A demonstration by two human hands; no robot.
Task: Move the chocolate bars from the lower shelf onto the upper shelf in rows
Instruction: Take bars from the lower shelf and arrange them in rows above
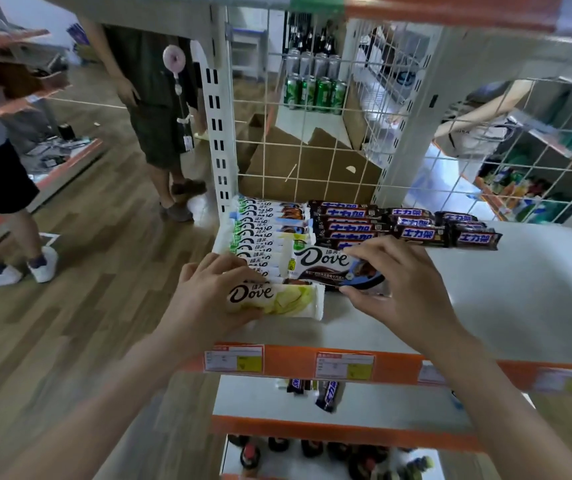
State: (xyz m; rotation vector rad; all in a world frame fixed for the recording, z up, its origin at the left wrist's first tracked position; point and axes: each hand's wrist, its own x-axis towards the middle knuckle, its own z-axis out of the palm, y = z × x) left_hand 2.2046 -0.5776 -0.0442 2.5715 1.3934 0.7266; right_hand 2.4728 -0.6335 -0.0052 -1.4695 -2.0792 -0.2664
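Observation:
On the upper shelf [506, 292] a row of white Dove bars [263, 233] runs back along the left edge, with dark Snickers bars [398, 223] in rows to their right. My left hand [208, 292] grips a pale green-and-white Dove bar [291, 301] lying at the front of the row. My right hand [398, 271] pinches the right end of a dark blue-and-brown Dove bar [326, 265], held tilted just above the row. Two Snickers bars [326, 393] lie on the lower shelf [381, 407].
A wire mesh back panel [312, 150] and white uprights [218, 140] close the shelf's rear. Orange price rails [312, 362] edge each shelf. Bottles [312, 452] stand on the bottom shelf. Two people [160, 109] stand on the wooden floor to the left.

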